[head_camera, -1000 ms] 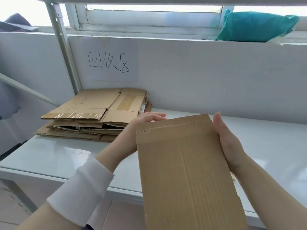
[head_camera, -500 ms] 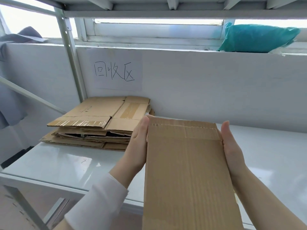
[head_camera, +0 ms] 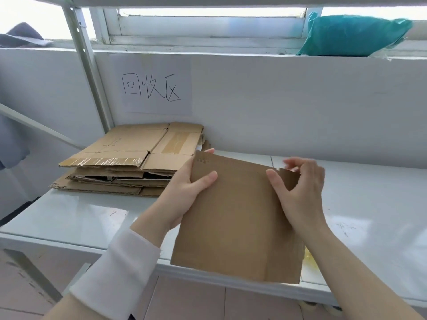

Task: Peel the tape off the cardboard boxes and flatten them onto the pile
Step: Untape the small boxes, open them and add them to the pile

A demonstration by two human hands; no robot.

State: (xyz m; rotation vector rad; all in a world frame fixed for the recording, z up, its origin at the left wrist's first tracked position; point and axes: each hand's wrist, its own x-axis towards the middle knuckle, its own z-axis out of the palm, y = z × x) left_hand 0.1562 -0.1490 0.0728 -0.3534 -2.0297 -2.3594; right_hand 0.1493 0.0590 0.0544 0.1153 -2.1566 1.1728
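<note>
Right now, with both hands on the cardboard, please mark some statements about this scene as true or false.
1. The left hand grips the cardboard box by its left edge. True.
2. The right hand hangs idle, holding nothing. False: it pinches the box's top right corner.
3. The pile of flattened cardboard lies left of the held box. True.
4. The teal bag sits on the pile. False: it lies on the window ledge.
5. A handwritten paper sign hangs on the wall above the pile. True.
</note>
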